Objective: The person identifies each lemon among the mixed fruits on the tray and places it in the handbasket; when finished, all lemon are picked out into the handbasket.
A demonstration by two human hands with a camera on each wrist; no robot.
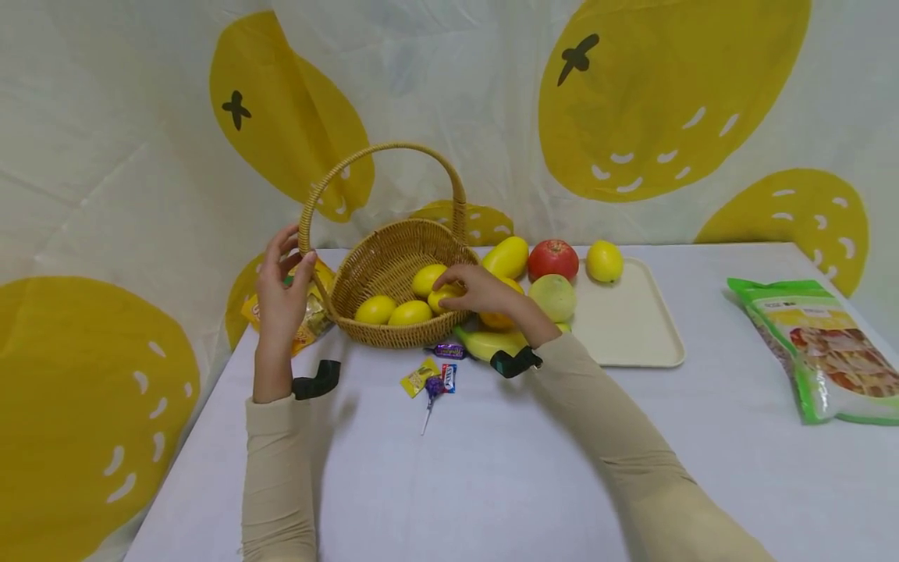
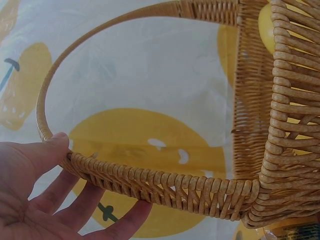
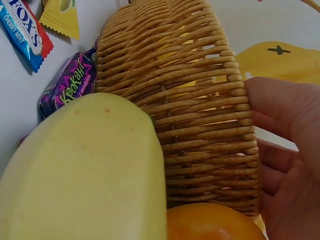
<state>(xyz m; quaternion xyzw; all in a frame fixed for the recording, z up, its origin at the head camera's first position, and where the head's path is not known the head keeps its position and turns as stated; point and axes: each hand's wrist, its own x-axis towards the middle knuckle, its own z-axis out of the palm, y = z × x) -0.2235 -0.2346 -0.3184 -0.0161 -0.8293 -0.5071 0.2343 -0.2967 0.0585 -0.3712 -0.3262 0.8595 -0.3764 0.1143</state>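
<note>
Here, a round woven wicker basket (image 1: 393, 289), left hand (image 1: 281, 293) gripping its handle, right hand (image 1: 477, 289) holding a lemon (image 1: 444, 297) inside.

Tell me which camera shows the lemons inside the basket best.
The head view: four lemons lie plainly in the wicker basket. The left wrist view shows only a yellow sliver through the weave; the right wrist view shows just yellow gaps.

One round woven wicker basket (image 1: 393, 269) with a hoop handle, holding four yellow lemons (image 1: 410, 313). Right of the basket: one cream rectangular plastic tray (image 1: 632, 328), one red round tomato (image 1: 553, 258), one further yellow lemon (image 1: 605, 261). In front of the basket: three wrapped candies (image 1: 449, 350), one purple-wrapped lollipop (image 1: 433, 388).
</note>
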